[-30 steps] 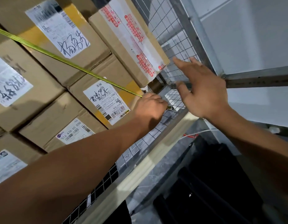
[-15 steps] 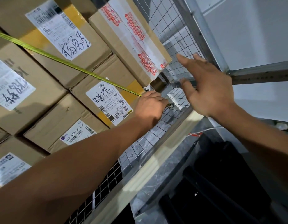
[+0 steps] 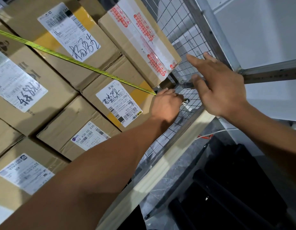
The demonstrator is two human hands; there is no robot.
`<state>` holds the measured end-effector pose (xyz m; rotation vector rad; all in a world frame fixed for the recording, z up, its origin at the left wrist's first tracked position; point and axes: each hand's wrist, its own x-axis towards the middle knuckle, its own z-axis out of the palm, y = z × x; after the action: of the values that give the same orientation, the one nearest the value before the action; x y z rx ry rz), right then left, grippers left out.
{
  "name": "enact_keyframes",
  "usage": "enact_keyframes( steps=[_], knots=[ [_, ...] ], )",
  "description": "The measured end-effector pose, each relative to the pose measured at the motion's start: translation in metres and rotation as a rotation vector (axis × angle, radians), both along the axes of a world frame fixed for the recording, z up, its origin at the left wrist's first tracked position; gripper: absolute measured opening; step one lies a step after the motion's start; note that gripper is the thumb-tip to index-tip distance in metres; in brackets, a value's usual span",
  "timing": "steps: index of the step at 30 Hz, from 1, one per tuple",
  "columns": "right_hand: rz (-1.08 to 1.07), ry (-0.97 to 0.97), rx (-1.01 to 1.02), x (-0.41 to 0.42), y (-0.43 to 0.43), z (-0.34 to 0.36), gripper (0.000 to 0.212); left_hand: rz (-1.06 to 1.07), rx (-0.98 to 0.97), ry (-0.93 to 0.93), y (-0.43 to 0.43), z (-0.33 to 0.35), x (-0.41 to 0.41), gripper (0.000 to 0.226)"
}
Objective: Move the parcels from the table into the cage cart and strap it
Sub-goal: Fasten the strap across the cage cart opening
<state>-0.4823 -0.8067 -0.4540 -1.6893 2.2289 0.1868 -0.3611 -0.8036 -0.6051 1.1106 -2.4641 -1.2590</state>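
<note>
The parcels (image 3: 49, 90), brown cardboard boxes with white shipping labels, sat stacked tight inside the cage cart (image 3: 185, 30), their labelled faces turned toward the camera and the rightmost ones close against the cart's wire mesh wall. One box (image 3: 167, 52) high in the stack carried a wide band of white tape printed in red. A thin yellow-green strap (image 3: 74, 61) ran taut on a diagonal across the box faces, from the left edge of the view down to the left hand (image 3: 166, 105). That hand was closed, its fingers (image 3: 175, 97) curled round the end of the strap just beside the mesh, and a dark metal hook (image 3: 186, 101) showed past the knuckles against the wire; whether the hook had caught the mesh could not be told. The right hand (image 3: 222, 90) was spread flat with fingers straight and held nothing, its thumb (image 3: 196, 81) lying along a horizontal bar of the mesh panel and its fingertips reaching over the wire above the left hand. A grey metal post (image 3: 215, 30) framed the mesh on the right, with a cross rail (image 3: 273, 73) leading off from it. Below the mesh ran a pale board (image 3: 160, 163), and beyond it black shapes (image 3: 235, 188) stood on a grey floor.
</note>
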Motion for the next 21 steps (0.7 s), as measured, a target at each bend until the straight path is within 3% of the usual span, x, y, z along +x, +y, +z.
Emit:
enact_keyframes(
  steps=[5, 10, 14, 21],
  knots=[
    [-0.004, -0.038, -0.041, -0.003, 0.004, 0.000, 0.055, 0.104, 0.011, 0.031, -0.001, -0.007, -0.003, 0.027],
    [-0.019, -0.040, -0.054, -0.005, 0.005, -0.001, 0.054, 0.080, 0.044, 0.040, -0.009, -0.006, -0.010, 0.021],
    [-0.013, -0.037, -0.044, -0.004, 0.003, -0.001, 0.053, 0.071, 0.077, 0.027, -0.014, 0.001, -0.013, 0.035],
    [-0.018, 0.003, 0.015, -0.004, 0.002, -0.002, 0.059, 0.010, 0.074, 0.030, -0.022, 0.000, -0.015, 0.038]
  ],
)
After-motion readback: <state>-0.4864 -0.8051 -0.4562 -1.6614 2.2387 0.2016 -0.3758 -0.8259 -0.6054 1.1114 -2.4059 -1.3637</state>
